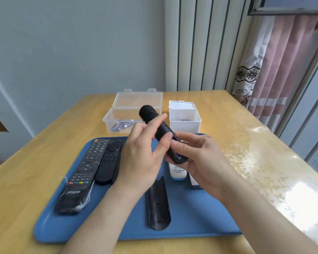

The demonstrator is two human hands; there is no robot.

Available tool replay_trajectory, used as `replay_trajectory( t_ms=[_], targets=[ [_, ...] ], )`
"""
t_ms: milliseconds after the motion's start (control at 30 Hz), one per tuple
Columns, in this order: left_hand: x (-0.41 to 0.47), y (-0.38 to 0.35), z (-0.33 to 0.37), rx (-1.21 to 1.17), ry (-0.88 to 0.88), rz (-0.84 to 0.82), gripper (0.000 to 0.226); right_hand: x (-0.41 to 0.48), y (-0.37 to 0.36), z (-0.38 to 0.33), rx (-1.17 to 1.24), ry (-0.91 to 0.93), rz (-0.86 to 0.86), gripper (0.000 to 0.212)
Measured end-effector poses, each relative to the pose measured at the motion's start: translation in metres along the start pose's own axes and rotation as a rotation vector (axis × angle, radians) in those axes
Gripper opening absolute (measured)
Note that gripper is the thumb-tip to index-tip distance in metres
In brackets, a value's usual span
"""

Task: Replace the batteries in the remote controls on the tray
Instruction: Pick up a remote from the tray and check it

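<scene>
Nearest, on the blue tray (pixel 103 230), the black battery cover (pixel 159 204) lies hollow side up, apart from both hands, so the bay of the remote in hand is open. Above it the left hand (pixel 140 160) wraps the middle of the black remote (pixel 151 114), fingers curled behind and thumb across the front, holding it tilted with its far end raised toward the boxes. The right hand (pixel 198 158) cups the near end from below and its thumb (pixel 180 146) presses into the open bay, where a bluish glint looks like a battery (old or new, I cannot tell).

The step seems to be working a cell in or out of that bay. To do it well:
- The left grip should stay firm so the body does not twist.
- The thumb should push the cell toward the spring end first, then tip the free end, not pry at the middle.
- The bay should face up so nothing drops.
- The polarity marks want a look before the cover goes back.

To the left on the tray a wrapped buttoned remote (pixel 81 176) and a slim black remote (pixel 108 162) lie touching, and a white remote (pixel 178 171) shows partly under the right hand.

Farther off on the wooden table (pixel 228 125) the clear box (pixel 138 99) holds loose batteries (pixel 121 126), with the white box (pixel 184 125) just beside it, lid up
</scene>
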State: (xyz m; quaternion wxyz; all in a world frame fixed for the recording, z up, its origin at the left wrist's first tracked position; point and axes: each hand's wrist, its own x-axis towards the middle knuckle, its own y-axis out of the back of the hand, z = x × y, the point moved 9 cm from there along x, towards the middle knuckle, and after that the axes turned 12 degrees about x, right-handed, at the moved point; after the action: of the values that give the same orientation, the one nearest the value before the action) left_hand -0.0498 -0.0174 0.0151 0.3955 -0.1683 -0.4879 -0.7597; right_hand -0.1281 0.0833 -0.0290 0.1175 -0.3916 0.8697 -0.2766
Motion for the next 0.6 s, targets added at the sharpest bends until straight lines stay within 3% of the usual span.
replay_trajectory(
  t_ms=[133, 300, 400, 600],
  targets=[
    [0.001, -0.003, -0.015, -0.323, 0.181, -0.002, 0.038, -0.001, -0.007, 0.008, 0.150, -0.127, -0.064, 0.047],
    [-0.010, -0.024, -0.022, -0.746, 0.485, -0.118, 0.040, -0.002, -0.009, 0.004, 0.134, -0.095, -0.069, 0.046],
    [-0.010, -0.030, -0.017, -0.766, 0.474, -0.220, 0.016, -0.002, -0.008, 0.001, 0.061, -0.070, -0.082, 0.042],
    [-0.009, -0.025, -0.016, -0.731, 0.463, -0.191, 0.019, -0.001, -0.007, 0.000, 0.055, -0.049, -0.070, 0.037]
  ],
)
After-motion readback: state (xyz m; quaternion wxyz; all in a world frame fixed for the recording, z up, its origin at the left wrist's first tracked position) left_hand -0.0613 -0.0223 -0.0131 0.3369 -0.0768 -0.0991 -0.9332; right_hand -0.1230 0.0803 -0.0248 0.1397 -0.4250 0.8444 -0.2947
